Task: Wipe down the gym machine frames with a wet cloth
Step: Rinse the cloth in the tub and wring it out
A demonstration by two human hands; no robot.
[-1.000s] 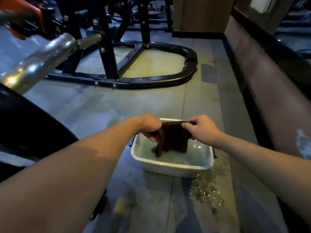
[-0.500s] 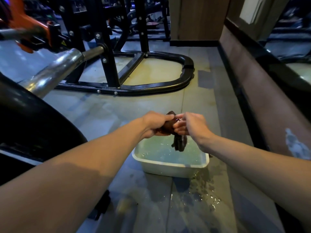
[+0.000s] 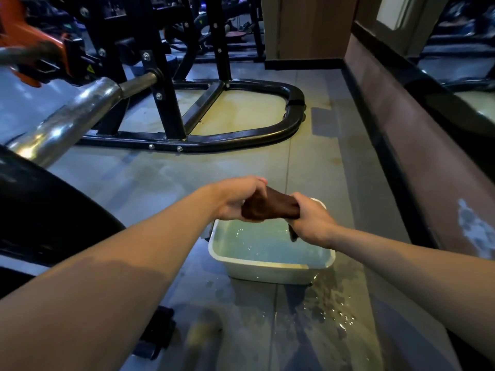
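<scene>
Here, the left hand (image 3: 242, 200) and right hand (image 3: 310, 220) each grip one end of the dark cloth (image 3: 270, 207), bunched into a roll above the far edge of the white basin (image 3: 267, 271). The basin holds water and stands on the wet floor (image 3: 329, 311), near the black machine frame (image 3: 241, 140).

Dark matt cloth (image 3: 269, 207), soaked; smooth off-white plastic basin (image 3: 265, 271); glossy black-painted metal machine frame (image 3: 241, 137) with bright bolts; shiny chromed bar (image 3: 72, 119); dull floor tiles (image 3: 166, 183), wet in patches; wood-look panel (image 3: 308, 25).
</scene>
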